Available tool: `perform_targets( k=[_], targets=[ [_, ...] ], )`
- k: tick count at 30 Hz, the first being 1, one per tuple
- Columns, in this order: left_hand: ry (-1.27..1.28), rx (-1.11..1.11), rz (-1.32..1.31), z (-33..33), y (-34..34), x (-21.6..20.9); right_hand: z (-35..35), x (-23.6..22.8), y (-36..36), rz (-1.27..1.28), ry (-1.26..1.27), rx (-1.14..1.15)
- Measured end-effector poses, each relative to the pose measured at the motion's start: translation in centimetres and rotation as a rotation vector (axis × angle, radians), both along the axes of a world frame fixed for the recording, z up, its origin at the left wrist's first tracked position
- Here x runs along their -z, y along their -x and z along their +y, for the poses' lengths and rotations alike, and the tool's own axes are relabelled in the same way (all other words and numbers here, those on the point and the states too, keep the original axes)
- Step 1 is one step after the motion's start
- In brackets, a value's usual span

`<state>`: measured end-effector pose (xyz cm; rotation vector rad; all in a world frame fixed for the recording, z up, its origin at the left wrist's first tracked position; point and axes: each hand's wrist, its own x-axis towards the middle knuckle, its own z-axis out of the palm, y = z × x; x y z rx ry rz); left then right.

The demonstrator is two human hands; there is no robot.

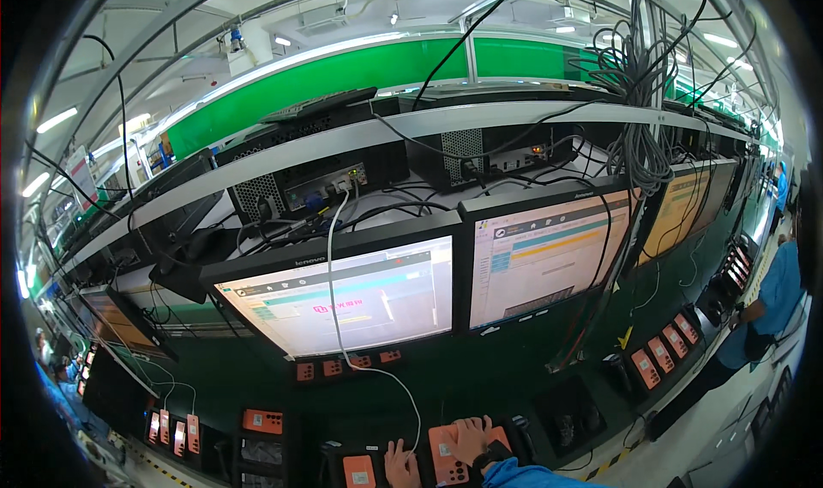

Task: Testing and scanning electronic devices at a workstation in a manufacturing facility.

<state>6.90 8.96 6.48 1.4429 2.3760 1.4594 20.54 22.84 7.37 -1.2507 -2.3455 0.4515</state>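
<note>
Seemingly mid-handling, not visibly complete | resting partly spread right hand on orange-backed smartphone at lower centre, before lit monitor | holding left hand at white cable; cannot tell whether pinching it | apparently untouched: second smartphone, just left of left hand

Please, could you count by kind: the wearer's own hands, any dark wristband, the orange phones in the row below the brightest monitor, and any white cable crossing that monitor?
Left hand and right hand: 2
Dark wristband: 1
Orange phones: 4
White cable: 1
Total: 8
</note>
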Motion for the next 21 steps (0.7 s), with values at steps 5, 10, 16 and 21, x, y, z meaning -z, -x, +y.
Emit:
perform_targets(
  k=[5,10,16,21],
  targets=[
    [-0.003,0.040,0.017,0.2,0.3,0.2,0.0,-0.7,-0.3,0.016,0.032,-0.008],
    [0.019,0.059,0.029,0.0,0.3,-0.4,-0.2,-1.0,-0.2,0.033,0.012,-0.015],
    [-0.009,0.057,0.020,-0.1,0.2,-0.6,-0.3,-1.4,-0.1,0.014,-0.016,-0.001],
    [0.033,0.061,0.033,-0.2,0.0,-1.1,-0.4,-1.6,-0.2,0.063,-0.043,0.006]
  ],
)
